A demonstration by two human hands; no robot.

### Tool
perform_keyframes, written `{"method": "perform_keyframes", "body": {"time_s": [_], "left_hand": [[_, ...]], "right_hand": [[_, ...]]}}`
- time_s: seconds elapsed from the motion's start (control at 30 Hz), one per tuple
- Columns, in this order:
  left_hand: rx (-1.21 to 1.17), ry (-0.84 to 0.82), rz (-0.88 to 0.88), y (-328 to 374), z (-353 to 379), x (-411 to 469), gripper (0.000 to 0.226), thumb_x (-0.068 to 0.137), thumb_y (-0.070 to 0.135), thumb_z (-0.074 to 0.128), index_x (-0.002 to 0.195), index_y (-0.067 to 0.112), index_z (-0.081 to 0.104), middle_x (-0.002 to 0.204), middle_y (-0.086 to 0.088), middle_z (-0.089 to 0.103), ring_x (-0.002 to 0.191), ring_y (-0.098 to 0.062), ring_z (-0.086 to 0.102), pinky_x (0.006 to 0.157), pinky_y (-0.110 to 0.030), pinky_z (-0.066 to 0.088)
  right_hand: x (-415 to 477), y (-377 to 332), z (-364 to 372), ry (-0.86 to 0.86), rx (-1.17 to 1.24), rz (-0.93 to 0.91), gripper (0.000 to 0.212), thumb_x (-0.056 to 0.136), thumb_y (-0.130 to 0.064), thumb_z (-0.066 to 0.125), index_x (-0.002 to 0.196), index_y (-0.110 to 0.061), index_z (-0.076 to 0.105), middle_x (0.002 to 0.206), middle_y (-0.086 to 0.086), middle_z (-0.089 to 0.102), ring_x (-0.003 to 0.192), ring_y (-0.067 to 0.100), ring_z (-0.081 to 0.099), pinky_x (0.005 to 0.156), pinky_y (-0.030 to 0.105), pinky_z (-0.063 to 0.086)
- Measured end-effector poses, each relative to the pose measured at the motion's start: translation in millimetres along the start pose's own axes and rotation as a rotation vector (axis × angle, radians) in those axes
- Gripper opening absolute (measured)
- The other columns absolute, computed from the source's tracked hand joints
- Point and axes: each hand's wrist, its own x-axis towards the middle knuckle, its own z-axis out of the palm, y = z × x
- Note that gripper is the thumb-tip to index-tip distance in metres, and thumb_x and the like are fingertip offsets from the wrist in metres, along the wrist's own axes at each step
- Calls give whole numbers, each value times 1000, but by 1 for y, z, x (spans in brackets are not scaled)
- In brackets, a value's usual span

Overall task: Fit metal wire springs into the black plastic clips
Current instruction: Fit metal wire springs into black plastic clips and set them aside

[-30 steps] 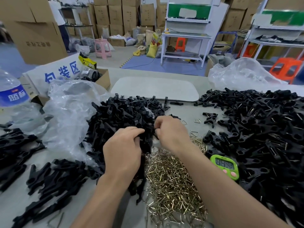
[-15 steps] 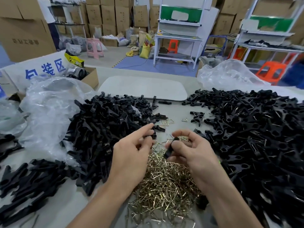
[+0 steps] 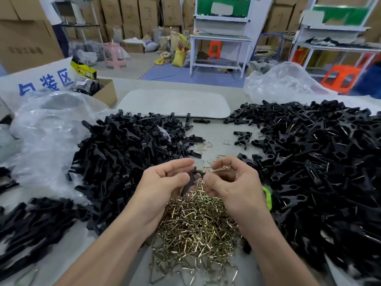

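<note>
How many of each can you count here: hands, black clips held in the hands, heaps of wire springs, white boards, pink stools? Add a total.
Hands: 2 (left hand, right hand)
Held black clip: 1
Loose heap of wire springs: 1
Flat white board: 1
Background pink stool: 1
Total: 6

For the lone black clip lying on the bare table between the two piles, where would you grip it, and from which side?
Probably from above, pinching across the narrow waist of the lone black clip, where its halves seem to cross. It lies flat with its ends splayed. The bare table on its left leaves finger room, while the right pile crowds the other side.
</note>
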Motion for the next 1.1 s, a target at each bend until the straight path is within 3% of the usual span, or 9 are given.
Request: {"method": "perform_keyframes", "body": {"time_s": [0.07, 0.13, 0.27, 0.47, 0.53, 0.63, 0.73, 0.97, 1.1], "left_hand": [[57, -7, 23, 0, -1, -1, 41, 91, -6, 69, 106, 29, 83, 110, -1, 80, 98, -17, 77, 82, -29, 57], [85, 16, 49, 0, 2, -1, 40, 89, -7, 71, 105, 28, 83, 106, 1, 80, 95, -13, 77, 75, -21, 56], [107, 78, 95, 1, 4, -1, 42, 90, -10, 69, 108, 26, 81, 103, 6, 81, 93, -7, 76, 67, -11, 53], [94, 120, 114, -3, 7, -1, 45, 95, -13, 60, 109, 24, 81, 108, 4, 80, 103, -18, 76, 95, -38, 59], [107, 126, 121, -4, 10, 0, 46, 96, -14, 58, 108, 24, 81, 107, 2, 80, 103, -19, 76, 94, -37, 59], [125, 132, 161, -3, 11, -3, 48, 94, -16, 59, 105, 25, 81, 103, 3, 81, 101, -14, 76, 84, -23, 59], [126, 142, 199, -1, 11, -5, 49, 91, -19, 62, 103, 25, 80, 101, 5, 81, 101, -7, 75, 86, -18, 58], [175, 168, 248, -2, 10, -5, 48, 87, -18, 65, 101, 25, 81, 95, 8, 81, 97, -5, 76, 80, -12, 56], [287, 251, 293, -2, 9, -6, 43, 89, -5, 72, 95, 37, 82, 87, 14, 80, 86, -2, 76, 74, -10, 55]], "right_hand": [[-2, 1, 2, -17, -225, -58, 21, 82, -15, 83, 88, -32, 74, 74, -5, 77, 67, 15, 73, 68, 34, 61], [-4, 1, 5, -22, -305, -78, 24, 80, -20, 84, 86, -41, 73, 71, -11, 76, 63, 7, 70, 64, 28, 59], [-4, 1, 10, 31, -130, 1, 18, 84, -12, 80, 86, -27, 71, 71, -1, 76, 63, 18, 72, 67, 41, 61], [-5, 3, 24, 147, 176, 85, 14, 93, -5, 72, 93, -13, 60, 76, 8, 76, 68, 22, 74, 72, 40, 62], [-4, 2, 26, 194, 220, 79, 12, 94, -5, 72, 94, -12, 62, 74, 5, 76, 68, 20, 74, 71, 36, 62], [-6, -1, 28, 68, 209, 95, 15, 91, 2, 71, 94, -11, 65, 76, 7, 77, 70, 21, 73, 74, 35, 64], [-6, -2, 26, 26, 130, 113, 18, 87, 6, 70, 87, -13, 68, 75, 8, 77, 69, 21, 73, 80, 43, 64], [-7, -3, 20, -94, 91, 121, 19, 86, 7, 69, 79, -12, 66, 75, 9, 76, 70, 24, 75, 69, 32, 62], [-5, -2, 21, -127, 76, 84, 16, 86, 1, 75, 82, -9, 63, 73, 13, 75, 66, 24, 71, 64, 30, 58]]}}
